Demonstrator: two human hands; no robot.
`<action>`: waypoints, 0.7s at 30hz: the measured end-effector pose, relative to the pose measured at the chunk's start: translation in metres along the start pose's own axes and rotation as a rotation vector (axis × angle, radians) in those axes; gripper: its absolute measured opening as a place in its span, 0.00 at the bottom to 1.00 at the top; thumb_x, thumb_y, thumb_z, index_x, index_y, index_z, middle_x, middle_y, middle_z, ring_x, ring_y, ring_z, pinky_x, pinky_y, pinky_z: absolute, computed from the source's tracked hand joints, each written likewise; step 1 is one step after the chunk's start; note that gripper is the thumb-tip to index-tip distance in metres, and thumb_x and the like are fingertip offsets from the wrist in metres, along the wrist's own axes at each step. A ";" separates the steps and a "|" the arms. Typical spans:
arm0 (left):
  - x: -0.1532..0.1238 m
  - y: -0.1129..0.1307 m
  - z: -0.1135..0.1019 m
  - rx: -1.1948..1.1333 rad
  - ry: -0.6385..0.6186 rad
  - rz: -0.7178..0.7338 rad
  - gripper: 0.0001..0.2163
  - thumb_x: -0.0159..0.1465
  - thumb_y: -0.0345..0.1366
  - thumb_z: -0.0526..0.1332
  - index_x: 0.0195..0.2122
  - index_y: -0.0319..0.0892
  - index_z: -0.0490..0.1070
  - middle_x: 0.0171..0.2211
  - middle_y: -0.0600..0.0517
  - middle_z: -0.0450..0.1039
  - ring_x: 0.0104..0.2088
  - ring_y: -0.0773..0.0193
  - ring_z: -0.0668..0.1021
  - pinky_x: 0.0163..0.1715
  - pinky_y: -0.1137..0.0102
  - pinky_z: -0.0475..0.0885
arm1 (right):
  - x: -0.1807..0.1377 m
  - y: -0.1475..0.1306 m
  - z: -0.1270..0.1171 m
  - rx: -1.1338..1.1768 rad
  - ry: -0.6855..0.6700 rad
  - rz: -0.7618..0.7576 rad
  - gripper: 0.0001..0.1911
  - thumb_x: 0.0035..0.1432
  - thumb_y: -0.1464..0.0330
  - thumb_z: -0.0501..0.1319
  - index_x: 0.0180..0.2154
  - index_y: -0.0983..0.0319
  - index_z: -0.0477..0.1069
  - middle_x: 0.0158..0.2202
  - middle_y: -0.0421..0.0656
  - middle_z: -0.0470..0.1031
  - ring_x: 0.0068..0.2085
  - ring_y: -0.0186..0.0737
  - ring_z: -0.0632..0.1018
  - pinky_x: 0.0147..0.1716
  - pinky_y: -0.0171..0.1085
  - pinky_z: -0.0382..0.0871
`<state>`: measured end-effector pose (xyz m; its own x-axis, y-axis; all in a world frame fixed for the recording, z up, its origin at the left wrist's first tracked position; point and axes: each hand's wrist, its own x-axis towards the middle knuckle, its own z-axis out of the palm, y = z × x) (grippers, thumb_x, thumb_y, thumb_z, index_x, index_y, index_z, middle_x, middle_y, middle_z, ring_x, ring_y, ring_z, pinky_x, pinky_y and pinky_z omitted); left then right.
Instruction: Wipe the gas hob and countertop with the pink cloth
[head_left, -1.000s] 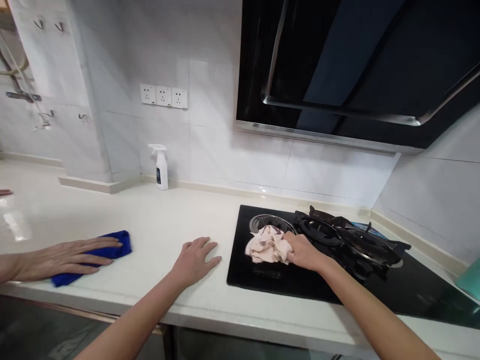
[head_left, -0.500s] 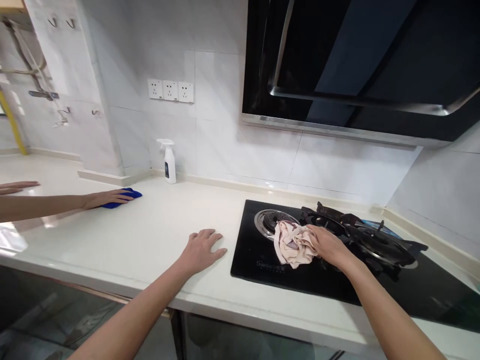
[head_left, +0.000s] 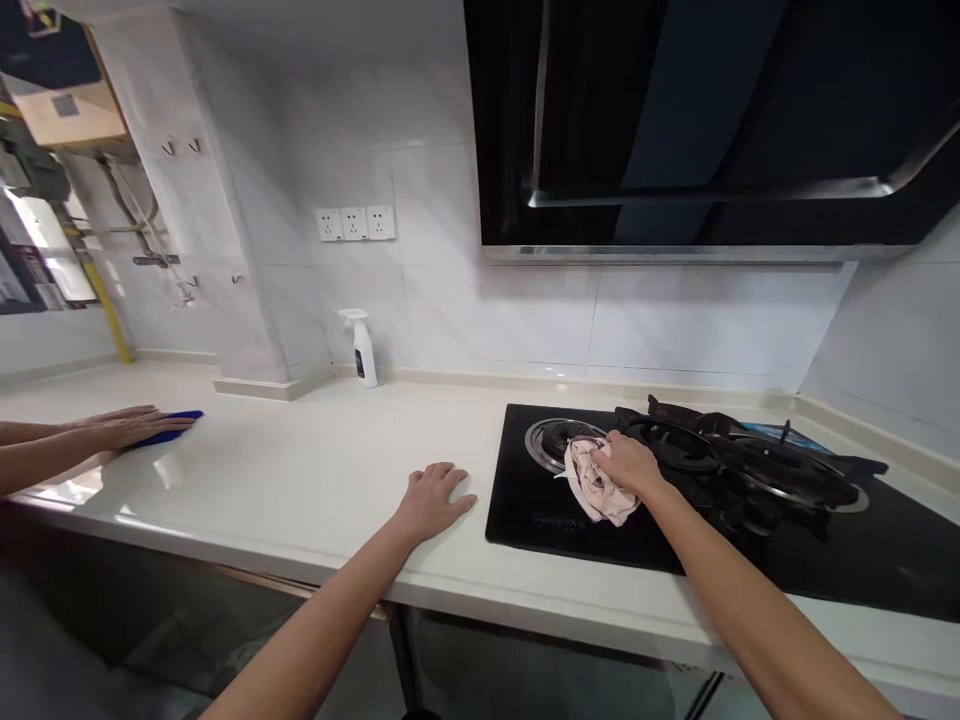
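A crumpled pinkish cloth (head_left: 598, 484) lies under my right hand (head_left: 628, 462), whose fingers grip its right side. It rests on the black glass gas stove (head_left: 540, 500), just in front of the left burner (head_left: 559, 440). My left hand (head_left: 436, 500) leans on the white countertop (head_left: 315, 470) left of the stove, its fingers spread and holding nothing. The dark pan supports (head_left: 675, 440) stand on the stove, to the right of the cloth.
Another person's hand (head_left: 135, 428) presses a blue cloth (head_left: 169, 430) on the counter at far left. A white spray bottle (head_left: 364, 355) stands against the wall below the sockets (head_left: 355, 224). Above the stove hangs a black range hood (head_left: 675, 130).
The view has tilted up and swung left. My right hand and cloth stay near the left burner, the cloth bunched differently. The other person's hand and blue cloth have moved left.
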<state>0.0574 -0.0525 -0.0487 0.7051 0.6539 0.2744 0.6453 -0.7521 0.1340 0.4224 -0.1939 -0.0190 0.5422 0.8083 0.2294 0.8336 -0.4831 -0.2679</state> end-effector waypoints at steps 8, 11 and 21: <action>-0.001 0.000 0.002 0.002 0.036 0.041 0.20 0.71 0.51 0.54 0.58 0.48 0.72 0.61 0.42 0.71 0.62 0.45 0.71 0.59 0.46 0.64 | -0.038 -0.063 0.012 0.038 0.096 -0.173 0.13 0.65 0.65 0.56 0.46 0.64 0.73 0.45 0.55 0.79 0.48 0.52 0.78 0.45 0.42 0.63; -0.001 -0.001 0.003 -0.011 0.048 0.055 0.19 0.72 0.50 0.53 0.57 0.47 0.72 0.60 0.41 0.72 0.61 0.45 0.72 0.58 0.46 0.64 | -0.048 -0.085 0.025 0.132 0.115 -0.298 0.11 0.66 0.67 0.53 0.45 0.62 0.71 0.44 0.51 0.78 0.48 0.48 0.77 0.45 0.40 0.64; -0.004 -0.006 0.001 -0.153 0.167 -0.025 0.17 0.74 0.43 0.50 0.57 0.48 0.74 0.61 0.44 0.72 0.62 0.53 0.73 0.61 0.52 0.68 | -0.051 -0.089 0.044 0.561 0.267 -0.728 0.20 0.73 0.56 0.46 0.50 0.58 0.71 0.50 0.48 0.76 0.53 0.44 0.75 0.54 0.42 0.68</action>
<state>0.0506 -0.0506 -0.0518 0.6229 0.6590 0.4216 0.6006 -0.7482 0.2820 0.3159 -0.1778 -0.0481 -0.0252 0.7100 0.7038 0.8412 0.3955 -0.3688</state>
